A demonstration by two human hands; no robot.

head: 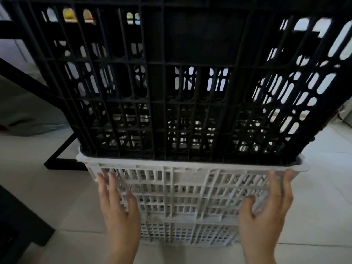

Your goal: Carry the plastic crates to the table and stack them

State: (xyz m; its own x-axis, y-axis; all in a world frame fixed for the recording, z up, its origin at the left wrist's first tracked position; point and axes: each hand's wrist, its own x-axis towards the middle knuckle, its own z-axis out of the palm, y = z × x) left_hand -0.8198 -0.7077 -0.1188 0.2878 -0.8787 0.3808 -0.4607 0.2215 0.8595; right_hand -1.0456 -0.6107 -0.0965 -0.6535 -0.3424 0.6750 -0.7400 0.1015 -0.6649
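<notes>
The black crate (171,73) on top is matt moulded plastic with slotted, ribbed walls. The near white crate (186,202) is duller lattice plastic, slightly scuffed. The pale floor (314,187) tiles look smooth, faintly glossy.

The pale tiled floor (314,216) carries the things here. Thin lines run between its big, smooth tiles. A white plastic crate (190,202) with many small holes appears to stand right on the floor. A big black plastic crate (171,82) with long slots sits nested inside the white one, so it does not touch the floor itself. At the left, a thin black frame bar (62,164) lies flat on the floor, just beside the white crate's corner.
</notes>
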